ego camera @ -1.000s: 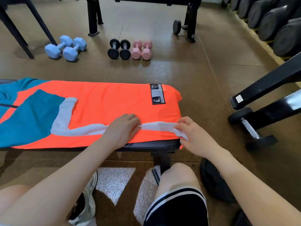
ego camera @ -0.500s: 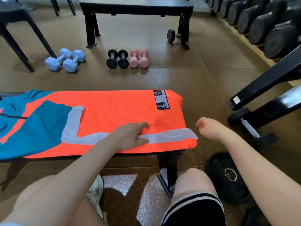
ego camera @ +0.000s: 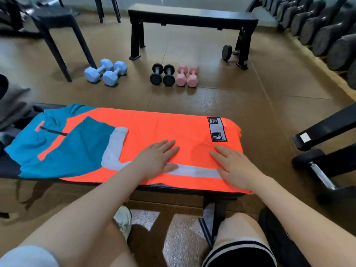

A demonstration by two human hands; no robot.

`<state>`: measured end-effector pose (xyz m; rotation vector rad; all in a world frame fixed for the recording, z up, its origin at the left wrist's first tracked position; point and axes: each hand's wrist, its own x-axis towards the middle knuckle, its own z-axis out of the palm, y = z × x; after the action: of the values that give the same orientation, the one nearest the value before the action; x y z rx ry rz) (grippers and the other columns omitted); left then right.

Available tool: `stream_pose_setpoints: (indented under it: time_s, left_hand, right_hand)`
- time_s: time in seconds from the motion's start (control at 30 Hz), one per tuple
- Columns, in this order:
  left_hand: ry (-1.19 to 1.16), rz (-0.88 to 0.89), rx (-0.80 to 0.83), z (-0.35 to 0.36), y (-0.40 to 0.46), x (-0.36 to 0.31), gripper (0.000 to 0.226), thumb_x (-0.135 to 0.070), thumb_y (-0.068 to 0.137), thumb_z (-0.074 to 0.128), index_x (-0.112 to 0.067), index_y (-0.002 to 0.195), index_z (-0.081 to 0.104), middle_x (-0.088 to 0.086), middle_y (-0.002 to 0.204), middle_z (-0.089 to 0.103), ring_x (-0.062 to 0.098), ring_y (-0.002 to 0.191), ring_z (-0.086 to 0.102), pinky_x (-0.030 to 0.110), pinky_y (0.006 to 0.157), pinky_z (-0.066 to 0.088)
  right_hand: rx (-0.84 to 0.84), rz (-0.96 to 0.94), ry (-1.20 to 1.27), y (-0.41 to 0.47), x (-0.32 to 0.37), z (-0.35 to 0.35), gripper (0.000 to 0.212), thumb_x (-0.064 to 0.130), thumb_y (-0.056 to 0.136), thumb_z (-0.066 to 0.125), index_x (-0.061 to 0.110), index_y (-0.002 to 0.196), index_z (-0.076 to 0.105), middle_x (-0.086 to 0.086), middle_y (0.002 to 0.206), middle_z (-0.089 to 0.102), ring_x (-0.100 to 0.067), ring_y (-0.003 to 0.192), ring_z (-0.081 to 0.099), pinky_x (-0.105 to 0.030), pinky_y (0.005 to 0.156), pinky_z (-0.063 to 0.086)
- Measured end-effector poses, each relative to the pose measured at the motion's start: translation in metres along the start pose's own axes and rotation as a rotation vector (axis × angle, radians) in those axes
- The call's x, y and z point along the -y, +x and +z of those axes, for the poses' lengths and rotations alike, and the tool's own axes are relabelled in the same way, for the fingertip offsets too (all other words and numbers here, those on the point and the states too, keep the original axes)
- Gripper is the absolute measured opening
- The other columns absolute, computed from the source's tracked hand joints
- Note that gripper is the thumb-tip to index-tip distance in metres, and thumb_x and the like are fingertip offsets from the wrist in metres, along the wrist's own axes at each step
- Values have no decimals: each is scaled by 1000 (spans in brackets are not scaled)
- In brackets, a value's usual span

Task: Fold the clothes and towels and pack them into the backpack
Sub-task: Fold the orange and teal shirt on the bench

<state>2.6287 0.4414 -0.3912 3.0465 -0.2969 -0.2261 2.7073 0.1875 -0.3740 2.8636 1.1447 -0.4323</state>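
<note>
Gym flooring with dumbbells (ego camera: 174, 75) at 12 o'clock surrounds the padded tabletop (ego camera: 11, 169), on which we keep the orange-and-teal shirt (ego camera: 154, 128) spread lengthwise so the fabric stays flat for folding. We lay the left hand (ego camera: 157, 159) and right hand (ego camera: 234, 166) palm-down with straight fingers, grasping nothing, near the hem end at 3 o'clock, apparently to press out wrinkles. No backpack can be identified in view.
</note>
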Motion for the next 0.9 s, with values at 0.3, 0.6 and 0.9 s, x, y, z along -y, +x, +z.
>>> stream_pose_setpoints:
  time_s: [0.3, 0.6, 0.9]
  left_hand:
    - [-206, -278, -291, -42, -18, 119, 35, -31, 91, 45, -9, 116, 57, 9, 122, 55, 29, 110, 55, 38, 89, 46]
    - [-217, -633, -371, -46, -13, 275, 24, -18, 92, 49, -11, 113, 59, 12, 114, 59, 31, 110, 53, 40, 89, 44]
    - [0, -780, 80, -33, 10, 337, 51, -57, 91, 37, -18, 113, 61, 9, 120, 57, 29, 116, 45, 39, 92, 36]
  right_hand:
    - [-298, -320, 353, 131, 119, -61, 20, 10, 89, 53, 5, 106, 63, -13, 112, 60, -30, 107, 55, -33, 93, 36]
    - [-175, -452, 228, 291, 219, -71, 45, 32, 78, 31, 7, 95, 65, -14, 101, 62, -35, 97, 58, -46, 83, 47]
    - [-69, -373, 627, 392, 264, -64, 15, -1, 85, 57, 1, 97, 67, -16, 101, 68, -17, 87, 58, -5, 76, 38]
